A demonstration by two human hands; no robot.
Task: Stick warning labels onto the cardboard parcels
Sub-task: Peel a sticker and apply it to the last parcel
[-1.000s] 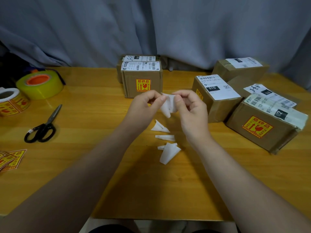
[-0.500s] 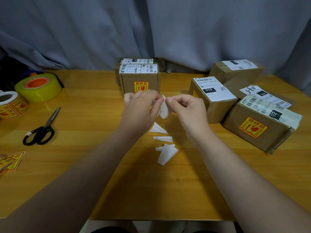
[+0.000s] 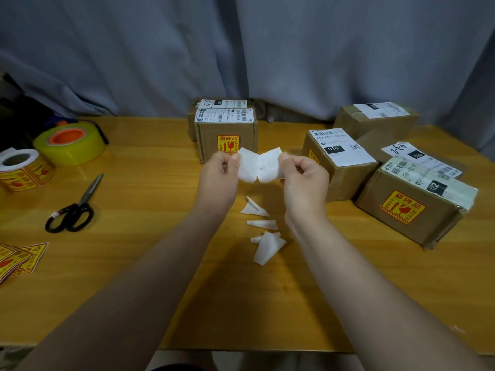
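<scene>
Both hands are raised over the table's middle, pinching a white backing paper (image 3: 259, 167) that is spread between them with a crease down its centre. My left hand (image 3: 220, 180) grips its left edge, my right hand (image 3: 304, 180) its right edge. Behind them stands a cardboard parcel (image 3: 226, 135) with a yellow-and-red warning label (image 3: 227, 144) on its front. At the right lie several parcels; the nearest one (image 3: 417, 207) bears a warning label (image 3: 402, 207), and another parcel (image 3: 338, 162) sits beside my right hand. Loose warning labels (image 3: 18, 257) lie at the left edge.
Several white paper scraps (image 3: 263, 231) lie on the wooden table (image 3: 134, 236) below my hands. Black-handled scissors (image 3: 75, 207), a roll of warning labels (image 3: 22, 170) and a yellow tape roll (image 3: 71, 143) are at the left. A grey curtain hangs behind.
The white paper was bunched between my fingertips; my hands have drawn apart and it is now spread flat between them.
</scene>
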